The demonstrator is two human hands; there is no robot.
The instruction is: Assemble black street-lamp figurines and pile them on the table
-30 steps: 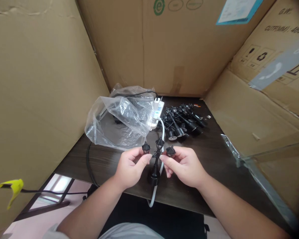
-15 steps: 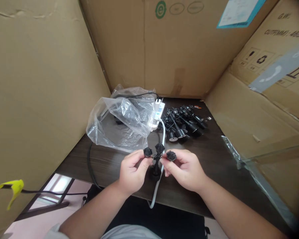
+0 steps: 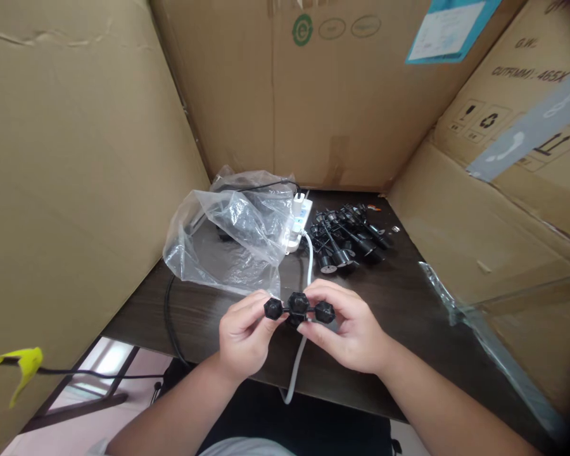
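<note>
Both my hands hold one small black model street lamp [image 3: 298, 305] with three lantern heads, above the near edge of the dark table [image 3: 408, 297]. My left hand [image 3: 244, 335] pinches the left lantern between thumb and fingers. My right hand [image 3: 349, 329] pinches the right lantern. The lamp is tipped toward me, so I look down on the three lantern tops in a row and its post is mostly hidden behind them.
A pile of several more black lamps [image 3: 346, 237] lies at the back of the table. A crumpled clear plastic bag [image 3: 228, 237] lies left of it, beside a white power strip [image 3: 300, 218] whose white cable [image 3: 297, 361] runs off the front edge. Cardboard boxes [image 3: 66, 158] wall in the table.
The lamp stood upright between my fingers a second ago; it has tilted its top toward me and dropped slightly. Both hands keep their pinch on the side lanterns.
</note>
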